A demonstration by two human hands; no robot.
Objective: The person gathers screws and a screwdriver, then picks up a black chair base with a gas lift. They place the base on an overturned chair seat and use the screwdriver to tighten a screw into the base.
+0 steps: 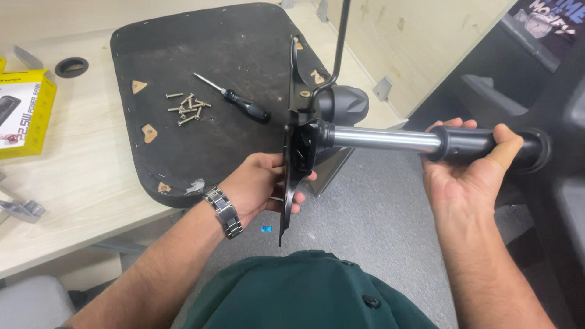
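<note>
The left hand (259, 186) grips the black mounting plate (294, 164) edge-on, steadying it; the right hand (469, 167) is wrapped around the gas cylinder (426, 141) (screws (187, 108) lie left of the plate).

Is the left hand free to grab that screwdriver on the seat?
Probably not yet: the left hand grips the metal plate, though the screwdriver lies uncovered nearby.

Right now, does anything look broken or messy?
Yes. The black seat base lies upside down on the desk, and its near edge is scuffed, with a pale torn patch. Loose screws lie in a scattered pile on it, beside a screwdriver.
</note>
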